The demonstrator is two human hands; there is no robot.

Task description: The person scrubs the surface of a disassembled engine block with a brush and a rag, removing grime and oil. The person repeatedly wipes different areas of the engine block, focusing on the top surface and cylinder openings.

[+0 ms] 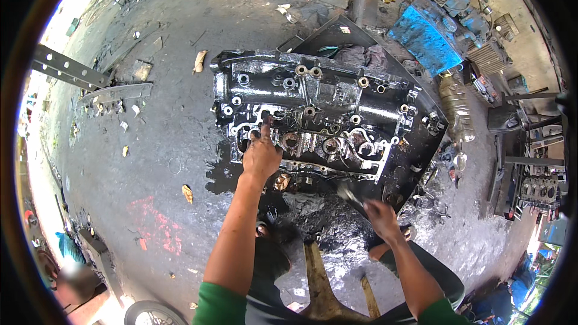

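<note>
An oily black engine cylinder head [337,99] lies in front of me, with round openings and bolt holes along it. My left hand [262,155] rests at its near left part, index finger stretched onto the metal and fingertips blackened. The other fingers are partly bent, and I see nothing held. Lower right, just short of the cylinder head, my right hand [382,218] is closed round a brush-like tool [347,194]. Motion smears that tool, so its exact kind is unclear.
A black tray [424,150] lies under the cylinder head. A blue machine [430,36] stands at the far right, with a plastic bottle [456,108] nearby. A yellowish stool [319,280] is between my legs. Dry leaves [187,194] and oil stains dot the floor.
</note>
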